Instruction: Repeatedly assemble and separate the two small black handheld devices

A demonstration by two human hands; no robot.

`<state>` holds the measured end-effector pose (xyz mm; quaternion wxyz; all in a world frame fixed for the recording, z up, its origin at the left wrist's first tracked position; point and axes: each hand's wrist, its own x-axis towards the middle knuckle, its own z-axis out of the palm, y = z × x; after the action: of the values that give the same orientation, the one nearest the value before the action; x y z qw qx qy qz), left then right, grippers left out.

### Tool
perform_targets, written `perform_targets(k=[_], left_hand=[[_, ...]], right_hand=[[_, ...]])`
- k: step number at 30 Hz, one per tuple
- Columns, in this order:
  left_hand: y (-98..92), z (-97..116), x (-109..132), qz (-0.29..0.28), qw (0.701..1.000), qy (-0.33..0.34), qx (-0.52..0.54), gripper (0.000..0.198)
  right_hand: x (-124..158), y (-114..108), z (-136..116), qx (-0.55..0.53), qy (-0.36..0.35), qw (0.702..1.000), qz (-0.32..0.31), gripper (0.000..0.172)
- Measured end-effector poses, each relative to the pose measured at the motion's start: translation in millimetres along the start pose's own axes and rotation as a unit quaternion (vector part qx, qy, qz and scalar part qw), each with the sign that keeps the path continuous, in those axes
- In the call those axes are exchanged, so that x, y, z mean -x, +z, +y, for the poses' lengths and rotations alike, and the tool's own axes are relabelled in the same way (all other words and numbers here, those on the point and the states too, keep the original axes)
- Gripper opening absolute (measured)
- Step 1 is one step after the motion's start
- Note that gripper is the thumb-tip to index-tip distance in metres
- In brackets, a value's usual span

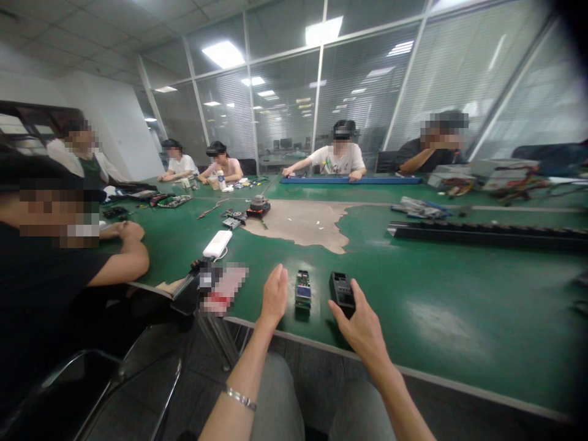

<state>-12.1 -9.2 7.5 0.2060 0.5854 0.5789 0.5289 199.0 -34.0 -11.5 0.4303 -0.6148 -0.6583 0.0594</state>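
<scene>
Head view, low centre of the frame: left hand (274,294) open, fingers straight and together, set edge-on upon the green table (459,318), holding nothing, just left of a small board (302,290). Right of that board, apart from it, a black box (342,290). Right hand (362,327) half open, thumb and fingertips at the near end of the box; firm hold or mere touch not to be told. Markings on board and box too small to read.

Bracelet (239,398) on the left wrist. At left of the hands, a blurred card (225,288) on a stand, with a white pack (217,243) beyond it. Mid-frame, a worn tan patch (303,223) in the table top, with a fan unit (258,206) at its upper left. At right, a long black strip (487,231); further up, a blue strip (349,180) under the hands of a seated person. More people seated along the left and far sides.
</scene>
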Motion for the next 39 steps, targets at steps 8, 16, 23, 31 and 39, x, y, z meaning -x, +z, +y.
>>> perform_targets(k=[8,16,23,31,39], left_hand=[[-0.1,-1,0,-0.004,1.0,0.005,-0.002,0.056],[-0.5,1,0,-0.003,1.0,0.006,0.004,0.056],[-2.0,1,1,-0.002,1.0,0.005,0.008,0.056],[-1.7,0,0,-0.001,1.0,0.008,0.012,0.055],[-2.3,0,1,0.008,1.0,0.017,0.025,0.053]], right_hand=[[-1,1,-1,0.005,-0.001,1.0,0.009,0.093],[1,-3,-4,0.008,-0.026,1.0,-0.01,0.094],[2,-1,2,0.019,-0.052,0.998,-0.031,0.082],[5,-2,0,-0.004,-0.001,0.999,-0.032,0.083],[4,-5,-39,-0.071,-0.002,0.997,-0.008,0.082]])
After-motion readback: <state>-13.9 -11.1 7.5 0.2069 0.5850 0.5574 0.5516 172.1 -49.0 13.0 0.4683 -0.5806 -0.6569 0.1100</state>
